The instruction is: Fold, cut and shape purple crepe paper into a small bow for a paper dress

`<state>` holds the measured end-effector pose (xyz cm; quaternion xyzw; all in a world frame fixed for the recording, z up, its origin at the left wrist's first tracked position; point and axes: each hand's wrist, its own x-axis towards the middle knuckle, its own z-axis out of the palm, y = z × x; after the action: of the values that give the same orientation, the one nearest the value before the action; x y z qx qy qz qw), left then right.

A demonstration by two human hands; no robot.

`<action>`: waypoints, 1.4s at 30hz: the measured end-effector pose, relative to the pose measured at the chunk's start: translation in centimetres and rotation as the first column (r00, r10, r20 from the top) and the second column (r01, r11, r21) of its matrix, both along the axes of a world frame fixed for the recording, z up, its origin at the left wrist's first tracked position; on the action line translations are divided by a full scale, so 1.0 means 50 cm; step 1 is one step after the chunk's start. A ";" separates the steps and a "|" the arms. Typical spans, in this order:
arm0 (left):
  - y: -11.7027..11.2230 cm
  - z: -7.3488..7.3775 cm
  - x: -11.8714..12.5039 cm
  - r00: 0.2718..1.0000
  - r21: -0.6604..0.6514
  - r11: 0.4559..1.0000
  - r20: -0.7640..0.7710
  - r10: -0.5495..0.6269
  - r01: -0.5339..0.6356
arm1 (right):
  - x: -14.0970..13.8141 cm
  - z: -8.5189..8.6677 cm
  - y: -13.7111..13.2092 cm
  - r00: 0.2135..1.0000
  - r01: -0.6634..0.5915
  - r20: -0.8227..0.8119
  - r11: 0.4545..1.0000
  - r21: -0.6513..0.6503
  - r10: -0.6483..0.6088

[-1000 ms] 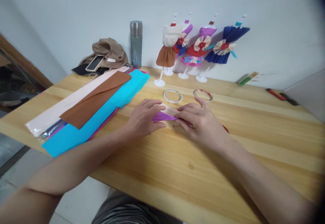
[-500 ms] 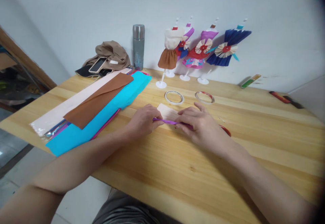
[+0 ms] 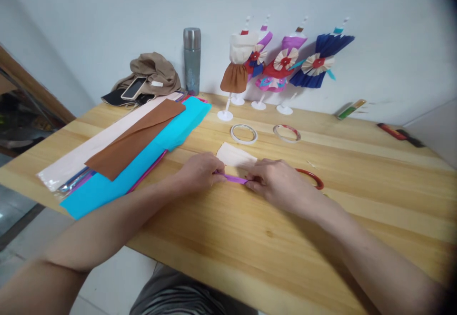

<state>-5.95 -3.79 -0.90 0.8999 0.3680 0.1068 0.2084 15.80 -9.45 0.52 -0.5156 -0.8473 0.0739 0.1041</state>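
Observation:
A narrow folded strip of purple paper lies at the middle of the wooden table. My left hand is closed and pinches its left end. My right hand is closed and pinches its right end. Just behind the strip lies a cream pleated paper piece. A red ring shows partly behind my right hand.
Long sheets of cream, brown and turquoise paper lie at the left. Two tape rolls sit behind my hands. Several paper dresses on white stands, a grey flask, a beige cloth with a phone line the wall.
The purple paper has gone from a spread fan under my flat fingers to a tight thin strip pinched at both ends. My hands have drawn slightly toward me, uncovering the cream piece.

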 end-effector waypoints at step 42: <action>-0.006 0.001 -0.012 0.978 0.824 0.566 0.089 -0.187 0.033 | 0.027 0.032 0.010 0.680 -0.033 -0.709 0.958 -0.284 -0.187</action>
<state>-6.53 -4.08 -0.85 0.9029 0.2014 0.3261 -0.1947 17.17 -8.97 2.10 -0.4881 -0.6940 0.3846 0.3635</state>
